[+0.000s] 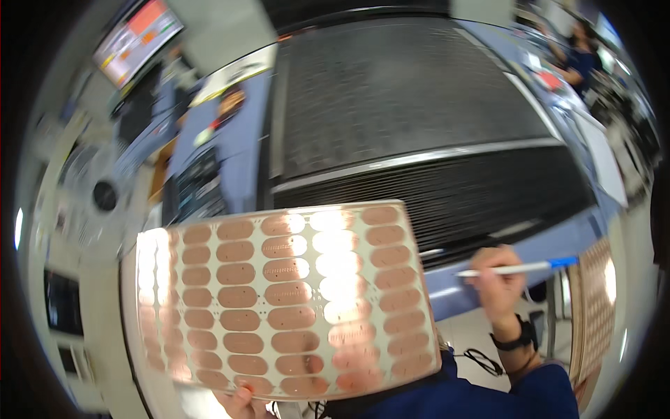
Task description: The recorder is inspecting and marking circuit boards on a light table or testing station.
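A large flat panel point(235, 297) with rows of copper-coloured rounded patches is held tilted up in front of me, glare washing over parts of it. My left hand point(243, 403) grips its lower edge; only some fingers and the thumb show, the rest being hidden by the panel and the picture's rim. Right of the panel, my right hand point(499, 279) is closed around a white marker pen point(523, 268) with a blue end. The pen lies nearly level, its thin tip toward the panel but apart from it. A dark band sits on my right wrist.
Behind the panel stands a wide black machine bed point(391, 91) with a ribbed front strip, on a blue bench point(241, 133). Another copper-patterned panel point(598, 307) stands at the right. A screen point(138, 42) hangs far left. Another person point(579, 59) sits at the far right.
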### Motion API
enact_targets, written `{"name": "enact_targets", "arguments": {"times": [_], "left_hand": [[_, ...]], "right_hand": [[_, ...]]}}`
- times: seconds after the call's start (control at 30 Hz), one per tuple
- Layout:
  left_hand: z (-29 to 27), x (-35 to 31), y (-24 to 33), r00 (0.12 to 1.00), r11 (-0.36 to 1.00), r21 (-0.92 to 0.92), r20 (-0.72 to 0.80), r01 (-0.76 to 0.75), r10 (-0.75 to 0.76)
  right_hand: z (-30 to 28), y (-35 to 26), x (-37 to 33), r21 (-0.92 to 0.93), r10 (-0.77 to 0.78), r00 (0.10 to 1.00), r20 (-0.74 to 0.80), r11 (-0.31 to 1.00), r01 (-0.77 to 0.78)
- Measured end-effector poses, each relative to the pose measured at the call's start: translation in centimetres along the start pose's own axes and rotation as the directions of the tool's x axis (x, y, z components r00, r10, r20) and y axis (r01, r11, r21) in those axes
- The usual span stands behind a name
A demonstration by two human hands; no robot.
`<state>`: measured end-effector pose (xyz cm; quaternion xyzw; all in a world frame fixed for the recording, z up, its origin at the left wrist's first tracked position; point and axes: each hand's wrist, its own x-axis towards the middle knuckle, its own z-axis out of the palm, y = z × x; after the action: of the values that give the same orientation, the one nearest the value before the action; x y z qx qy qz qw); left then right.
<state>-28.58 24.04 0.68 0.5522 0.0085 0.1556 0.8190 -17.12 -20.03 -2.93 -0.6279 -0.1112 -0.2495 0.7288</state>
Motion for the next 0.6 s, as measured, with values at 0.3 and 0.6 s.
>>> {"name": "enact_targets", "arguments": {"times": [0.3, 0.6], "left_hand": [[-19.8, -16.5, -2.4, 0.721, 0.939, -0.176, -0.685, -0.297, 0.1], [-24.9, -24.5, -18.1, 0.256, 0.956, -0.253, -0.944, -0.149, -0.21]], "right_hand": [[-2.7, 0.2, -0.8, -0.056, -0.025, 0.983, -0.183, 0.998, 0.015], [-3.0, 0.2, -0.9, -0.087, 0.016, 0.978, -0.21, 0.996, -0.035]]}}
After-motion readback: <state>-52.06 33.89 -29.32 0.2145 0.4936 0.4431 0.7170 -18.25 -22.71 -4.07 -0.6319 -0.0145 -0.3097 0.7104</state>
